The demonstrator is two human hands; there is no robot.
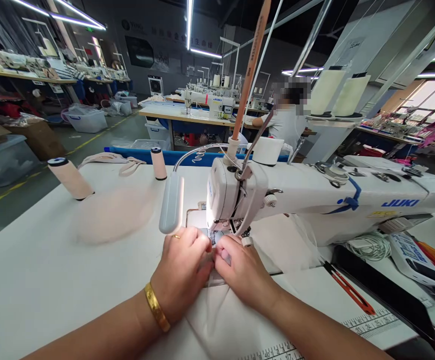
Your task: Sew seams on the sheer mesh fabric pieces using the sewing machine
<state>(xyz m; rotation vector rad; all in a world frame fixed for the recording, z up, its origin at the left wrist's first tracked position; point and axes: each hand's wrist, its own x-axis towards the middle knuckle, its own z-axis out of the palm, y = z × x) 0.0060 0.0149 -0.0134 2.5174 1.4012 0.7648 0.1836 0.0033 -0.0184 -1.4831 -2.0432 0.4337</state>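
Both hands meet just in front of the needle of a white sewing machine (296, 185). My left hand (183, 265) has its fingers curled and pinches the edge of a thin, pale fabric (217, 310). Close beside it, my right hand (242, 270) pinches the same fabric with thumb and forefinger. The cloth hangs from the hands toward the table's front, and more sheer cloth (285, 240) lies under the machine arm. A lit lamp (171, 205) on a bent neck shines on the needle area. The fingertips partly hide the presser foot.
Two peach thread cones (71, 179) (158, 164) stand at the back left, near a pale cloth piece (112, 214). At right lie an orange cutter (352, 290), a black tray (382, 295) and a coiled cable (368, 245). A co-worker (287, 120) sits beyond.
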